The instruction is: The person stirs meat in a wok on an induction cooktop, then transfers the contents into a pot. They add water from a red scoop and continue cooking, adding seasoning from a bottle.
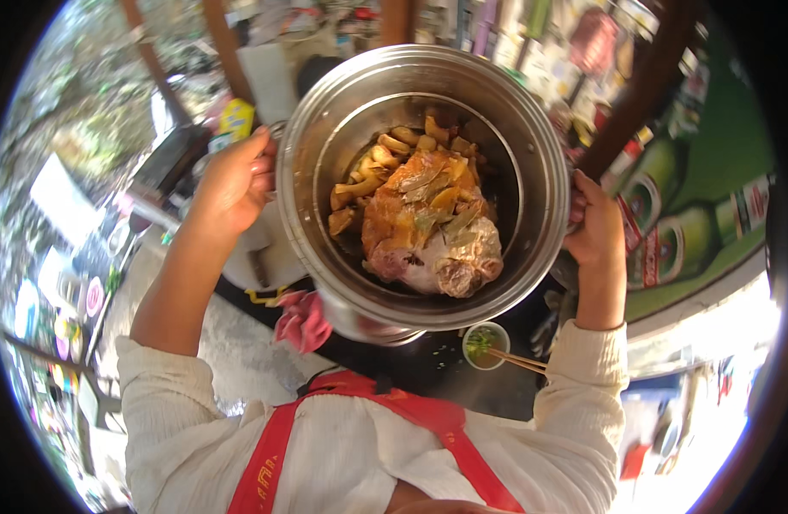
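A large stainless steel pot is held up in front of me, tilted so that its inside shows. My left hand is closed round the handle on its left side. On the right side my right hand grips the other handle; the fingers are partly behind the rim. Inside the pot lies a big browned piece of meat with dark leaves and slices on top. Yellowish-brown chunks are heaped beside it, toward the left and far wall.
Below the pot, a white bowl of liquid with chopped greens and chopsticks stands on a dark surface. A pinkish-red cloth lies to its left. A green printed panel stands at right; brown posts rise behind.
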A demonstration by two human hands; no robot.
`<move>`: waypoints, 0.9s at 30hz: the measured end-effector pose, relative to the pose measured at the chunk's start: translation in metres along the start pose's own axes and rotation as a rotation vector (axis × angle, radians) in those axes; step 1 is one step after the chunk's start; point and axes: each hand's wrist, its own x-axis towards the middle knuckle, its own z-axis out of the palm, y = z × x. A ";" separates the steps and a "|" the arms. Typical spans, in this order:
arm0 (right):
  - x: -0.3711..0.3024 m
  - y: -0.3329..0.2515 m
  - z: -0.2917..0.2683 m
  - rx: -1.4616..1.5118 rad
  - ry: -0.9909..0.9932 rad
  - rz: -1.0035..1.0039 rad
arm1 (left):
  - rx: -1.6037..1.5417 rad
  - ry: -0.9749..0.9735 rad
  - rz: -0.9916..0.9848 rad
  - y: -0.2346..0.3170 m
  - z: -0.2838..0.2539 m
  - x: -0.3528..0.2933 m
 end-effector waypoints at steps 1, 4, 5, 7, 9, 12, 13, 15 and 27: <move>-0.001 0.014 0.031 -0.052 -0.007 0.024 | -0.038 0.033 -0.028 0.012 -0.030 -0.019; -0.024 0.072 0.120 -0.214 0.018 0.036 | -0.174 0.134 0.019 0.046 -0.131 -0.077; -0.037 0.097 0.148 -0.179 -0.130 0.136 | -0.197 0.159 0.014 0.062 -0.171 -0.104; -0.059 0.158 0.214 -0.154 -0.266 0.280 | -0.247 0.355 0.006 0.087 -0.248 -0.151; -0.076 0.213 0.285 -0.343 -0.275 0.378 | -0.222 0.314 0.066 0.101 -0.321 -0.193; -0.105 0.310 0.364 -0.498 -0.205 0.433 | -0.349 0.385 0.138 0.100 -0.416 -0.238; -0.113 0.339 0.372 -0.493 -0.260 0.422 | -0.318 0.501 0.083 0.101 -0.447 -0.257; -0.127 0.404 0.393 -0.491 -0.449 0.565 | -0.308 0.631 0.051 0.122 -0.515 -0.298; -0.122 0.660 0.573 -0.542 -0.673 0.631 | -0.369 0.949 0.132 0.125 -0.719 -0.320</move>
